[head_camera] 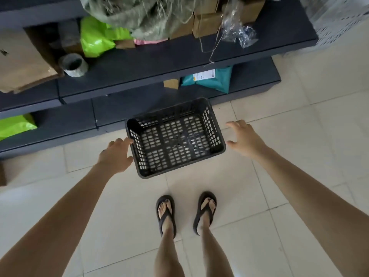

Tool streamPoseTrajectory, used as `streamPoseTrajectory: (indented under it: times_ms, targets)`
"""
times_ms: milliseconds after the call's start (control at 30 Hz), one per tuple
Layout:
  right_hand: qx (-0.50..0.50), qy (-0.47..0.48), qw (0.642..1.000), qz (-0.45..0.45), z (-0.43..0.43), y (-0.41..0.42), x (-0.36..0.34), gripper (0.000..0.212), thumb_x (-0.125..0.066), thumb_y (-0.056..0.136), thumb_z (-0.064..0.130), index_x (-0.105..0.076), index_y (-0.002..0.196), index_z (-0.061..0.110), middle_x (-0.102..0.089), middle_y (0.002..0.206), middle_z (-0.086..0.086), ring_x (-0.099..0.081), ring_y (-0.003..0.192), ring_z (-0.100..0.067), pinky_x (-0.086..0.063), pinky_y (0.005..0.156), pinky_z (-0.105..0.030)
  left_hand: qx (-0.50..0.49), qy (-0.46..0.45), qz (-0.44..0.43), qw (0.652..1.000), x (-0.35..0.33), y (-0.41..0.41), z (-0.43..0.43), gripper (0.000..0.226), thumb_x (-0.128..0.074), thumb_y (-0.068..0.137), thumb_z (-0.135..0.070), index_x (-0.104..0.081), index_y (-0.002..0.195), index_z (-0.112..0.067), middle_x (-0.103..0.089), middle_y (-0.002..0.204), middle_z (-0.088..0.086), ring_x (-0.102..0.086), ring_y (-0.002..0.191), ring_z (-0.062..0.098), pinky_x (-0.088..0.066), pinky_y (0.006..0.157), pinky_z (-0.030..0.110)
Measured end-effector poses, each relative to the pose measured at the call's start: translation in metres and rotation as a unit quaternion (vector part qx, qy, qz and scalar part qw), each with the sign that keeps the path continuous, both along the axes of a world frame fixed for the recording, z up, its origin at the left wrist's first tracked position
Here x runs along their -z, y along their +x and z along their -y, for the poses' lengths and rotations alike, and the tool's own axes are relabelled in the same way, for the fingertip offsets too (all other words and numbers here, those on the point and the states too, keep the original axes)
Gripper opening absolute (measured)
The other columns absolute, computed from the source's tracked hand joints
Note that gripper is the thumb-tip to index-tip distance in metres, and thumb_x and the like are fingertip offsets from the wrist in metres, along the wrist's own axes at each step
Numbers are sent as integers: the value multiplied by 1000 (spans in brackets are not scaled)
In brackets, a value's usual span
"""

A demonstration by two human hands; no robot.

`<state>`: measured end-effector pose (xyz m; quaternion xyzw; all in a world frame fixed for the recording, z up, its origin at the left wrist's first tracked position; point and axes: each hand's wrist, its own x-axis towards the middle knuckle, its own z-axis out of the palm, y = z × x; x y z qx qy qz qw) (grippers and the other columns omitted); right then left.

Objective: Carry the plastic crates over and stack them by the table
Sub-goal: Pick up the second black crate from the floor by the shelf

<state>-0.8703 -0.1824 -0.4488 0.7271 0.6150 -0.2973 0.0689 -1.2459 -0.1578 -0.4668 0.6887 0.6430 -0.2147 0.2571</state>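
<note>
Crate [175,137] sits lengthwise between both hands: left hand [116,154] touches its short end, right hand [244,139] spread wide, just off it.

One dark plastic crate [175,137] sits on the floor, and a pale crate stack [337,19] shows at the upper right, its number unclear. There are two hands, left [115,154] and right [244,139], two sandals [165,214], two green bags [95,37] and one teal parcel [211,78].

Dim soft daylight, edges bowed, slightly blurry
</note>
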Motion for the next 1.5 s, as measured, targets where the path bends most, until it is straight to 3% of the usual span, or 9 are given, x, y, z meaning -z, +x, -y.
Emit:
streamPoseTrajectory:
  times_ms: [333,667,800,900,1067,1267,1400,1500]
  targets:
    - [-14,-9,999,27,-30,48,201,64,-64,84,22,-35,141,27,-35,144,-5,-35,130,-28,-44,99,-46,-28,-26,-43,998,213,7,-9,65,-60,87,-27,-30,144,-23,-34,140,12,-38,127,33,-48,90,50]
    - [-55,-42,997,39,-60,65,308,74,-70,79,28,-31,142,29,-30,144,-8,-38,130,-28,-44,101,-45,-96,14,-80,992,305,-6,-21,62,-63,84,-18,-35,139,-17,-35,126,28,-40,116,48,-47,87,61]
    - [-28,-53,998,-1,-72,68,326,78,-74,76,23,-32,142,26,-43,133,-12,-52,108,-25,-43,89,-33,-166,43,-48,984,314,-4,-33,53,-54,82,2,-42,133,-9,-39,117,32,-46,103,53,-47,85,59]
    - [5,-44,998,-41,-81,63,334,80,-75,76,16,-29,140,27,-51,118,-15,-52,91,-22,-40,80,-30,-194,43,-56,979,313,-3,-39,53,-54,80,4,-41,129,-11,-42,115,29,-51,101,50,-47,78,53]
    - [32,-27,998,-51,-85,65,324,87,-68,78,3,-16,143,29,-58,107,-14,-60,92,-31,-51,81,-40,-230,56,-17,971,303,0,-34,60,-60,73,4,-36,124,-17,-50,108,25,-54,92,43,-45,71,46]
    - [41,-37,998,-32,-66,78,280,86,-62,78,-5,-18,146,25,-61,95,-11,-59,88,-30,-52,80,-38,-227,46,30,972,267,3,-30,65,-66,72,0,-31,122,-22,-57,99,21,-54,82,35,-48,67,42]
    - [71,-69,995,-15,-46,97,233,88,-62,76,-7,-26,146,33,-60,93,-3,-58,80,-22,-47,69,-27,-218,15,52,974,227,14,-32,73,-63,73,6,-28,129,-25,-60,87,12,-56,75,30,-46,60,35]
    - [92,-79,993,-10,-27,114,191,87,-61,76,-7,-28,144,35,-55,74,5,-57,68,-15,-43,56,-21,-195,-6,42,980,189,28,-39,81,-66,72,3,-24,137,-24,-62,89,12,-57,79,30,-46,64,35]
